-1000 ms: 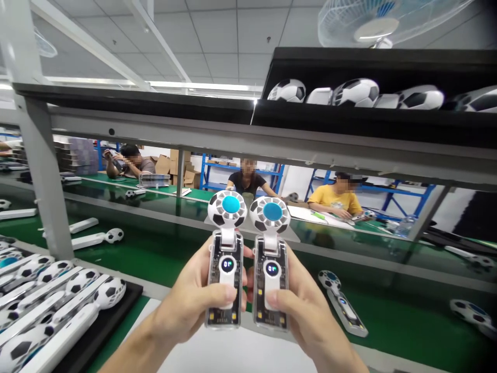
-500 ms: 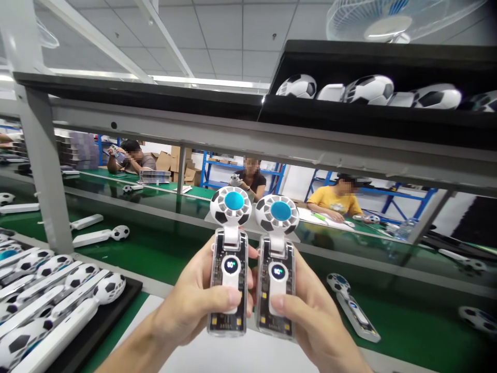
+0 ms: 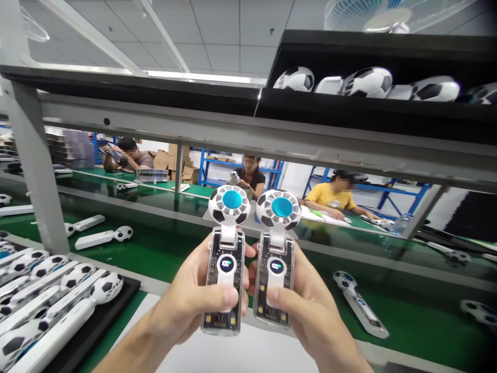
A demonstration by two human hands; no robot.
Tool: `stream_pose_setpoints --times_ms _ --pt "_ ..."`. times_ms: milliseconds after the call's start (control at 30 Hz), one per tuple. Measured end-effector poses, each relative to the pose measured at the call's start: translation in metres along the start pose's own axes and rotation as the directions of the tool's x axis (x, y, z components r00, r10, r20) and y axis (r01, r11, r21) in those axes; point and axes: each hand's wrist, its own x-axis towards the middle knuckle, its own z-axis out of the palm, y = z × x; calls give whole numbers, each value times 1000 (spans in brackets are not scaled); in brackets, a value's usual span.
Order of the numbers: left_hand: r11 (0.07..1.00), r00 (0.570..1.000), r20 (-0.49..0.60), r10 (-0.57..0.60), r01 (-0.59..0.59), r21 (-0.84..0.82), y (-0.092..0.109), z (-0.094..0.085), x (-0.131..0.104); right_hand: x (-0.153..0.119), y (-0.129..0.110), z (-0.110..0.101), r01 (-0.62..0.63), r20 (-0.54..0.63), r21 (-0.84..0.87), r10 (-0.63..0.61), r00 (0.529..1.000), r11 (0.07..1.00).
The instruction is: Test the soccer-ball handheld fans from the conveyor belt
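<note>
My left hand [image 3: 194, 298] is wrapped round a handheld fan [image 3: 222, 324] with a soccer-ball head, a blue centre and a clear-cased dark handle. Its thumb presses on the white strip below a round display that appears to read 100. A matching handheld fan [image 3: 273, 305] is in my right hand [image 3: 310, 305], the thumb on the same strip; its display also seems to read 100. Both fans stand upright side by side, heads close together, above a white sheet [image 3: 217, 355]. Most of the fingers are hidden behind the handles.
At lower left, a black tray [image 3: 112, 311] holds several white soccer-ball fans. More fans lie on the green conveyor [image 3: 147, 259], one [image 3: 361, 305] at right. A shelf beam [image 3: 217, 129] crosses above, with a black tray [image 3: 349, 46] of fans. Several people sit across the line.
Both displays now show a higher number, from about 80 or 90 to about 100. The fans have spread slightly apart. The view has shifted a little; both grips stay the same.
</note>
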Motion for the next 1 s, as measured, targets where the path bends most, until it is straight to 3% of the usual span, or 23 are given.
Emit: stream_pose_setpoints --times_ms 167,333,633,867,1000 --pt "980 969 -246 26 24 199 -3 5 4 1 0 9 -8 -174 -86 -7 985 996" --pt "976 936 -352 -3 80 205 -1 4 6 3 1 13 -51 -218 -40 41 975 998" --pt "966 933 -361 -3 96 242 0 2 6 7 10 11 94 -218 32 -85 972 995" --pt "958 924 -382 8 102 268 1 5 6 8 11 9 50 -252 -52 -62 966 997" --pt "953 911 -405 82 48 301 -2 3 8 8 9 10 56 -298 -63 -73 952 996"
